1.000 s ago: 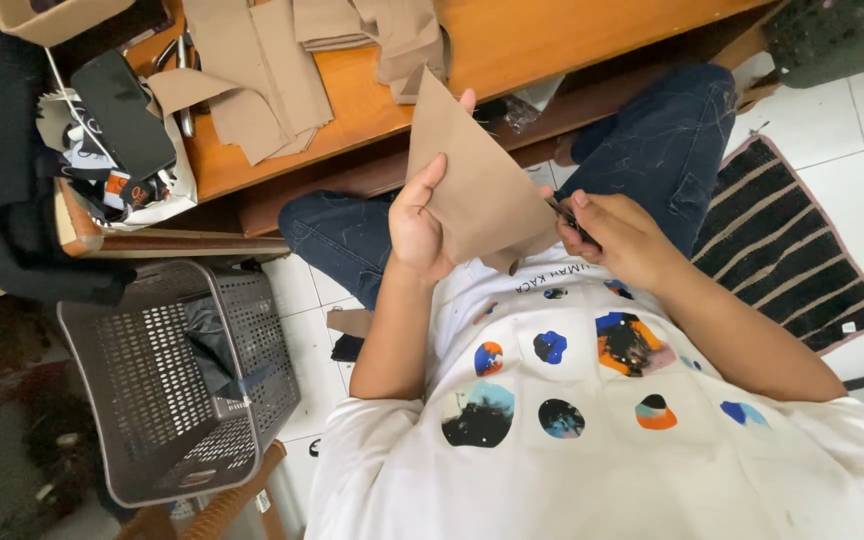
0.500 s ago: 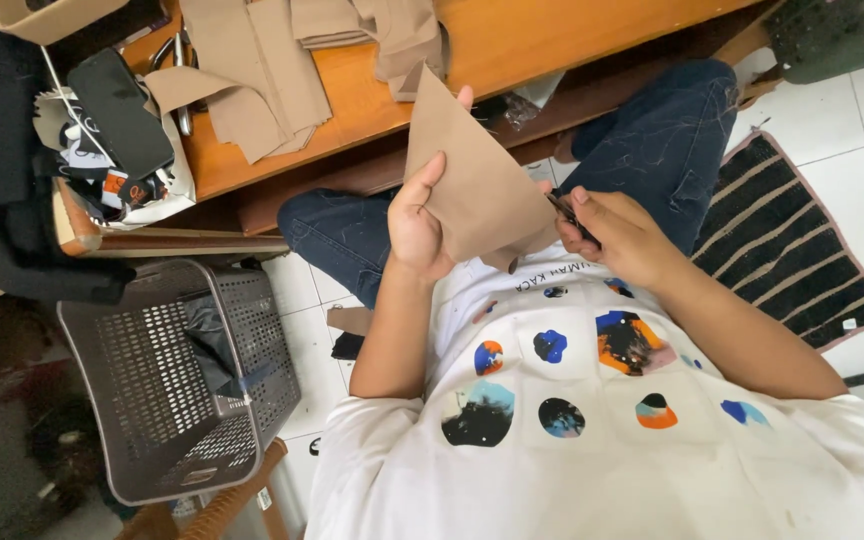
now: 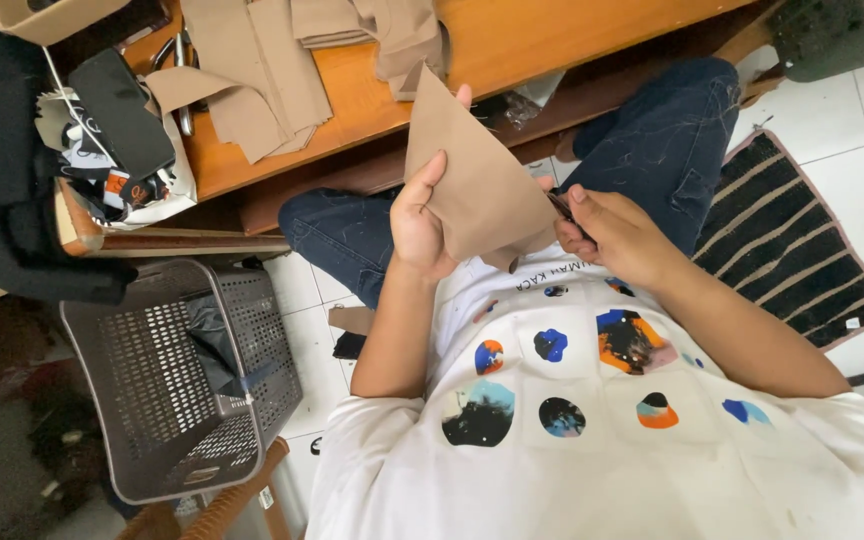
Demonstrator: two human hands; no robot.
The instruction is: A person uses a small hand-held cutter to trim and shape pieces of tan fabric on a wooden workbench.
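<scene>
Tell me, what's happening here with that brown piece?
A seated person holds a tan fabric piece up in front of their chest. The left hand grips its left edge, while the right hand pinches a small dark tool at its lower right edge; what the tool is cannot be told. More tan pieces lie on the wooden table ahead, and a grey plastic basket sits on the floor to the left.

Sewing workshop: cut fabric pieces (image 3: pixel 252 75) on workbench (image 3: pixel 512 40).
</scene>
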